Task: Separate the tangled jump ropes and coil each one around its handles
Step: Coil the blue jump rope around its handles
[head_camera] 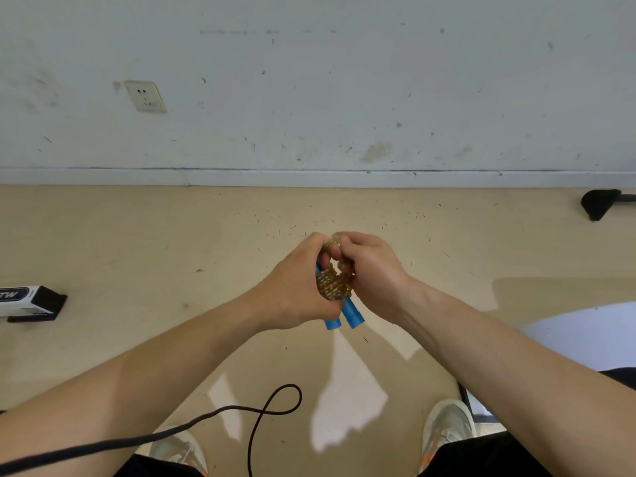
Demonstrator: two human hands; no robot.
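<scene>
Two blue handles point(347, 315) stick out side by side below my hands, and a multicoloured braided rope point(333, 284) is coiled round them. My left hand point(296, 287) grips the handles and the coil from the left. My right hand point(370, 270) pinches a loop of the same rope at the top of the bundle. A second, black rope point(275, 407) lies looped on the floor below my arms and runs off to the lower left; its handles are out of sight.
A beige floor point(172, 242) meets a scuffed white wall with a socket point(145, 96). A black-and-white box point(32, 302) lies at the left, a black object point(600, 203) at the right edge. My two shoes point(447, 425) show at the bottom.
</scene>
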